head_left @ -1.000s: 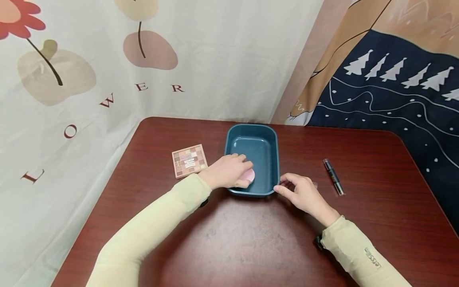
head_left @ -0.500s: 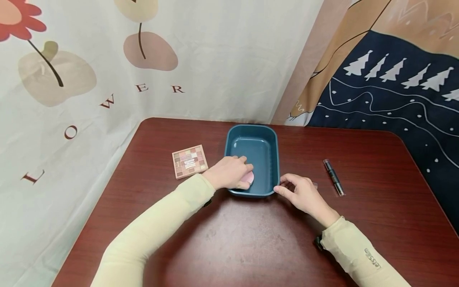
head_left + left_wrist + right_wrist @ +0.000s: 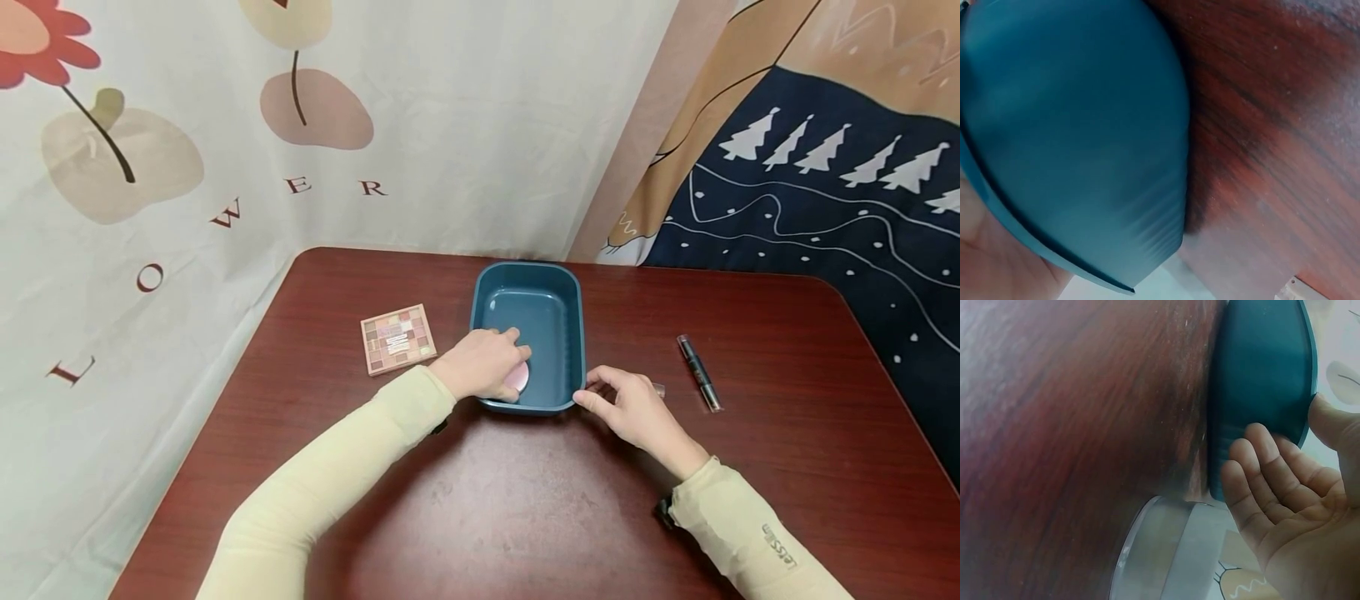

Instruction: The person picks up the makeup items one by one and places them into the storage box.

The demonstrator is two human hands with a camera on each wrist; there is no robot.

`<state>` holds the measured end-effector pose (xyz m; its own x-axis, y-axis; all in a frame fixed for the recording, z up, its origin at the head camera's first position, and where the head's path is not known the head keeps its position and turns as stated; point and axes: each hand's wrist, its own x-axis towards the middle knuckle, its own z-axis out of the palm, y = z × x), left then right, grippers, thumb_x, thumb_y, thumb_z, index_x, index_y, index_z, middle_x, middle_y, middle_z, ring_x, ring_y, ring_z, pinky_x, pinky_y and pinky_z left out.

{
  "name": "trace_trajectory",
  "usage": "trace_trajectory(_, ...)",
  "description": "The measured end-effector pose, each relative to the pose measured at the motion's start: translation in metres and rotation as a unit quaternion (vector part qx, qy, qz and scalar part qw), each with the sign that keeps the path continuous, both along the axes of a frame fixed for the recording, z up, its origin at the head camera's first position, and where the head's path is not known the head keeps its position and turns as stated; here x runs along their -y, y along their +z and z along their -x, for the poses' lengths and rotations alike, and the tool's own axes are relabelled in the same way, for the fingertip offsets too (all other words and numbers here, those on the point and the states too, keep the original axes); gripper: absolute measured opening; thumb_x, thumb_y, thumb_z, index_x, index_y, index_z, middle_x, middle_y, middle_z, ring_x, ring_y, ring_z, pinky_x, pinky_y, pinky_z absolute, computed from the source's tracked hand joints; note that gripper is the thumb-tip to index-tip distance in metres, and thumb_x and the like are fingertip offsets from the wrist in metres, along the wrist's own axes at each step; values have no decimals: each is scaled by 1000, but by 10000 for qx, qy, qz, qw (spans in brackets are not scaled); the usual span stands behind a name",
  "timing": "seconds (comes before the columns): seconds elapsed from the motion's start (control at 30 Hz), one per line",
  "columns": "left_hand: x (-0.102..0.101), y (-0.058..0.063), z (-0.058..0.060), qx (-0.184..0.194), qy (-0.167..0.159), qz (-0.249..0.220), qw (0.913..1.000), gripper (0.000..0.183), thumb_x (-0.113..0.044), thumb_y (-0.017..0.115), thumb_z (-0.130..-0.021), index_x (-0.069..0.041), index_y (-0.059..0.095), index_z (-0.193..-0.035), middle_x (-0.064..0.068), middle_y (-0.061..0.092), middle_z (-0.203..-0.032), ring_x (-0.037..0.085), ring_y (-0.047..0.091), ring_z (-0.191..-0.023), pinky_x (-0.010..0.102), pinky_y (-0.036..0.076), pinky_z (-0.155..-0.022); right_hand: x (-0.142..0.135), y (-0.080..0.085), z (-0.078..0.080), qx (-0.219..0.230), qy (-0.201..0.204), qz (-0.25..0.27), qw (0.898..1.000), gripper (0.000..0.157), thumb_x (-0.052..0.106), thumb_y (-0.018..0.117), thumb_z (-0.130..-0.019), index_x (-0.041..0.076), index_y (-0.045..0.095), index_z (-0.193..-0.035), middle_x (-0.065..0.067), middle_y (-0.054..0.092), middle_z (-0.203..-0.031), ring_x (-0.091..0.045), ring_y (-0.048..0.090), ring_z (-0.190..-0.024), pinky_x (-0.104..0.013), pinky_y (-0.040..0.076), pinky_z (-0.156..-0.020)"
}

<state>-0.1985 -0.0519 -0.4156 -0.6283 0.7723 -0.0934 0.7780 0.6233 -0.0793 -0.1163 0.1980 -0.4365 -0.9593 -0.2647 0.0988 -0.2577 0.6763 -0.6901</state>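
1. Position of the pink round thing (image 3: pixel 517 377) was judged to be inside the blue tub (image 3: pixel 555 333), by its near left corner; whether it was supported by the tub's floor could not be told.
2. The pink round thing was pinched by the left hand (image 3: pixel 483 363) and partly covered by it; in the left wrist view it was hidden by the tub's wall.
3. It was judged light, fairly stiff and perhaps slippery; its fragility could not be told. A hold at opposite edges was favoured, so that the face would be spared pressure.
4. The tub's rim was touched by the thumb of the right hand (image 3: pixel 633 408), whose fingers were loosely bent beside the outer wall; no pinch was seen there. The tub was judged light, rigid and prone to sliding on the table (image 3: pixel 487 500), best steadied at the rim.
5. A clear-looking thing (image 3: pixel 1169 550) was partly hidden behind the right hand.
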Motion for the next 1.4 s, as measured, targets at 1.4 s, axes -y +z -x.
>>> trace_trajectory(1.4, 63, 8, -8, -449, -455, -2005, 9776, 35, -30, 70, -98, -3, 69, -121, 14, 62, -128, 31, 59, -115, 43, 49, -97, 5, 1, -7, 448, -359, 215, 9981, 7, 17, 76, -95, 11, 72, -96, 5, 67, -76, -11, 58, -69, -26, 48, -63)
